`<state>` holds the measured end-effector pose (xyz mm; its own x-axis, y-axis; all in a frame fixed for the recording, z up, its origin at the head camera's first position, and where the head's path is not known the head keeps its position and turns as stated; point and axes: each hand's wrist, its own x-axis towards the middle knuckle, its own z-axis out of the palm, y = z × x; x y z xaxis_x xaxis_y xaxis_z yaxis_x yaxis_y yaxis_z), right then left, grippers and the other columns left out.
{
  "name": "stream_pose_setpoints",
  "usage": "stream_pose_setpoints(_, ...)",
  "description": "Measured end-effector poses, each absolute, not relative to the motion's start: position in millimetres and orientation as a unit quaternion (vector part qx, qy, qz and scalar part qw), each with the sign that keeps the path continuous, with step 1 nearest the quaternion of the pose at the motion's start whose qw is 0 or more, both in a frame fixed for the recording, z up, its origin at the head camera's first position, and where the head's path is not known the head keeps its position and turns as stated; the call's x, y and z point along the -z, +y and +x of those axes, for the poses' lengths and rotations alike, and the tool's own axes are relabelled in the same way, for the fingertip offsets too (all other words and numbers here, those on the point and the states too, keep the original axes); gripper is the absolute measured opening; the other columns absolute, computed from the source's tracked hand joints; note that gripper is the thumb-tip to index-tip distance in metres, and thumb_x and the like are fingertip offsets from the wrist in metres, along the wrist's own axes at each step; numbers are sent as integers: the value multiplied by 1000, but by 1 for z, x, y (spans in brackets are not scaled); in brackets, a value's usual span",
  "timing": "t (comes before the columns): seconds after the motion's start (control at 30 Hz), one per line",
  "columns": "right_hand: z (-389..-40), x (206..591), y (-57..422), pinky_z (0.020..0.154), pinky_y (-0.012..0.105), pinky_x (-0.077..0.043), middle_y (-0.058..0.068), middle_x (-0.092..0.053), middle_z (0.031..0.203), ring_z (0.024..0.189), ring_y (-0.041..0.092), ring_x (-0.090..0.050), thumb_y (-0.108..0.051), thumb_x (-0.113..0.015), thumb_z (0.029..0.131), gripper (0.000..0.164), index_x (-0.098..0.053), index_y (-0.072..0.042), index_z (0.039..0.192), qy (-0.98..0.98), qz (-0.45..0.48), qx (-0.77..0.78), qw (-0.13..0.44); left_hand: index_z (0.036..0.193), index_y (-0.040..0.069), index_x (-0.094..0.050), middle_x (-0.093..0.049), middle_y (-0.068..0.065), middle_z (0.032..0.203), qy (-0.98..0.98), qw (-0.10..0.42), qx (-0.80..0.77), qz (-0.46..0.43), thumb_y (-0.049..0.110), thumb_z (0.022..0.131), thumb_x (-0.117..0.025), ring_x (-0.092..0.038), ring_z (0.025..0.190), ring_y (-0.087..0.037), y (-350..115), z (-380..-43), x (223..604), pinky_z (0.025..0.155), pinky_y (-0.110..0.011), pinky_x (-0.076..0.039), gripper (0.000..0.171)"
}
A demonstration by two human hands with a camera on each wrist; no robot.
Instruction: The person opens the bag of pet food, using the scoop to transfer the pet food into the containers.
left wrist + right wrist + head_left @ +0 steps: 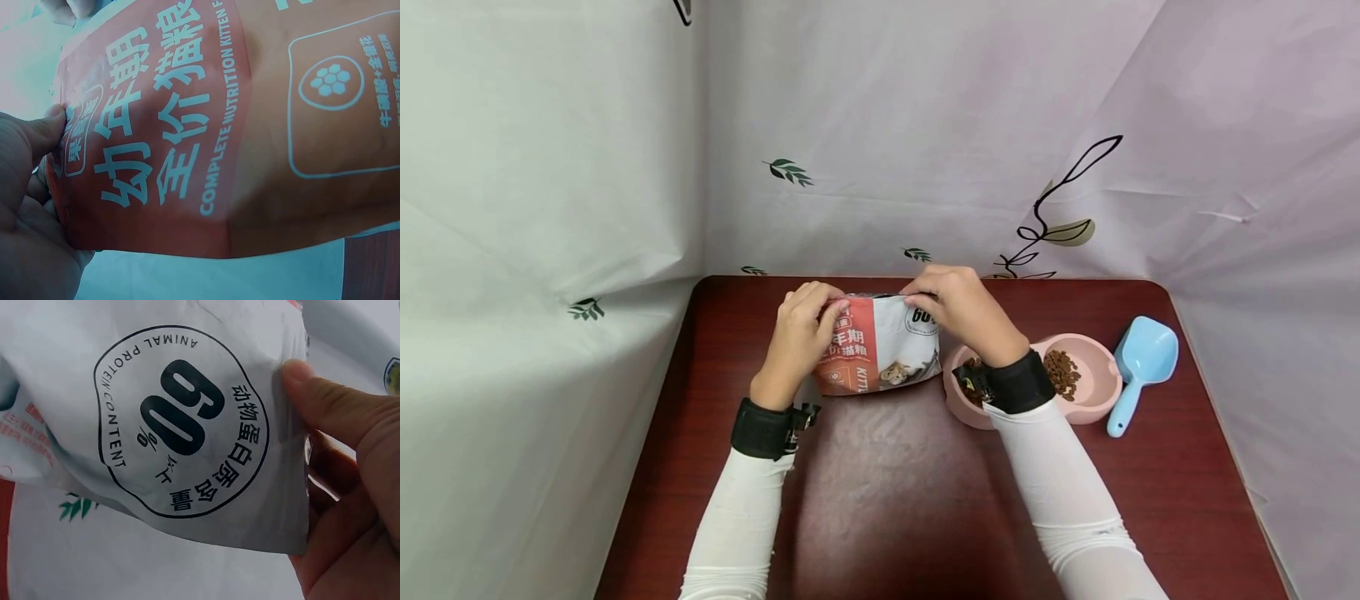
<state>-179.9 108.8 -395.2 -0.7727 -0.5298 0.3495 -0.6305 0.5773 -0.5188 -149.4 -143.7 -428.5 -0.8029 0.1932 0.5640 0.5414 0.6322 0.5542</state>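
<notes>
A bag of kitten food [876, 346], orange on one side and white on the other, is held between both hands near the back of the table. My left hand [800, 335] pinches the bag's top edge at its left corner, thumb on the printed front. At the other top corner my right hand [958, 304] does the same. In the left wrist view, the left thumb [47, 131] lies on the orange panel. The right wrist view shows the right thumb [298, 378] against the white panel, with fingers behind it.
Beside the bag stands a pink double bowl [1105, 375] with brown kibble [1062, 372] in it, partly covered by my right wrist. A light blue scoop [1142, 367] lies right of the bowl. Pale patterned cloth [880, 150] hangs behind the dark red table [1187, 483].
</notes>
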Motion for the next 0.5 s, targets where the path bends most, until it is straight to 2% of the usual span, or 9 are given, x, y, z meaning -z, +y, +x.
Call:
stream_pose_setpoints(0.1,-177,393,105,87,38,-57,6,-75,106,98,21,-71,-19,-76,95,19,-79,-8,111,-893,326,-302,67,96,3,-71,-73,-12,93,-873,233,374,-210,15,99,-70,-64,87,-27,-144,-149,428,74,-41,-39,13)
stream_pose_setpoints(0.17,-177,394,101,89,39,-56,6,-74,109,100,22,-70,-20,-75,96,20,-78,-8,113,-893,330,-296,73,95,3,-72,-73,-11,92,-872,235,374,-209,15,99,-71,-65,88,-27,-144,-149,429,74,-41,-39,13)
stream_pose_setpoints(0.37,-177,403,95,72,32,-54,3,-72,91,80,15,-66,-14,-77,94,8,-81,-8,97,-873,337,-328,129,96,3,-71,-72,-12,92,-872,236,373,-210,14,99,-71,-65,90,-28,-144,-148,429,74,-40,-39,12)
stream_pose_setpoints(0.5,-178,408,95,69,32,-52,2,-70,86,75,15,-63,-13,-78,93,5,-80,-8,91,-867,336,-336,149,96,3,-71,-72,-12,92,-872,237,371,-212,13,98,-72,-65,91,-28,-142,-148,430,74,-40,-38,10)
